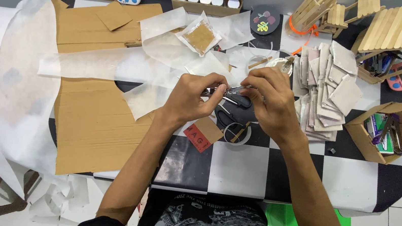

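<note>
Both hands meet above the centre of the checkered table [255, 173]. The left hand [192, 99] and the right hand [271, 101] are closed in a fingertip pinch on the two ends of a small metallic tool [224, 91], slim and shiny; its exact type cannot be determined. It appears light, rigid and smooth, so likely slippery: hold it at both ends, as shown, not mid-span. Black-handled scissors [234, 113] lie just below the hands, at 6 o'clock. A stack of pale square pieces [329, 88] sits at 3 o'clock. Brown cardboard sheets [89, 125] lie at 8 o'clock, under thin white paper [21, 80], soft and easily torn.
</note>
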